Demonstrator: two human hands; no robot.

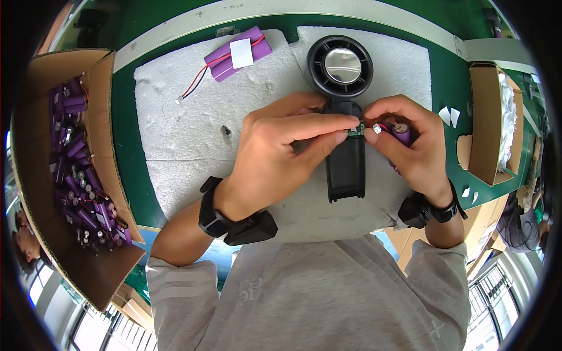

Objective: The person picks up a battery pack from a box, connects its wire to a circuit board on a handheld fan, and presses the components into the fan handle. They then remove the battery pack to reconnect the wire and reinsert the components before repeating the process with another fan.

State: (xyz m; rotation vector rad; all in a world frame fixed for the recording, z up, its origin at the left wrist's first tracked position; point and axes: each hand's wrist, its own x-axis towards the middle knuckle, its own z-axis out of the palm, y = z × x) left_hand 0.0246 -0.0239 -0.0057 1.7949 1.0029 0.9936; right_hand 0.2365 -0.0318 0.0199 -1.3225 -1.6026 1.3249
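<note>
"At the left edge, what stands by the green table [132,193]?"

"An open cardboard box [108,158], with a heap of purple battery cells [75,153] inside; some have red wires."

"And just right of it?"

"White foam sheeting [181,137] lies on the table. On its far left part rests a spare battery pack [225,65], purple, with a white patch and a red and a black wire running to a small white plug [180,100]."

"Next, the left hand [275,140]?"

"It reaches in from the near left, thumb and forefinger closed on a small green circuit board [356,131]. That board is over the middle of the black handle [346,172] of a fan, whose round head [314,63] points to the far side."

"What about the right hand [418,143]?"

"Just right of the handle, its fingers curl around a purple battery [401,134]. A white connector [377,128] sits by the thumb tip, near the board. I cannot tell whether that thumb touches the board."

"Farther right?"

"Two white slips [449,116] on the table, then another cardboard box [485,140], holding white pieces [507,120]."
</note>
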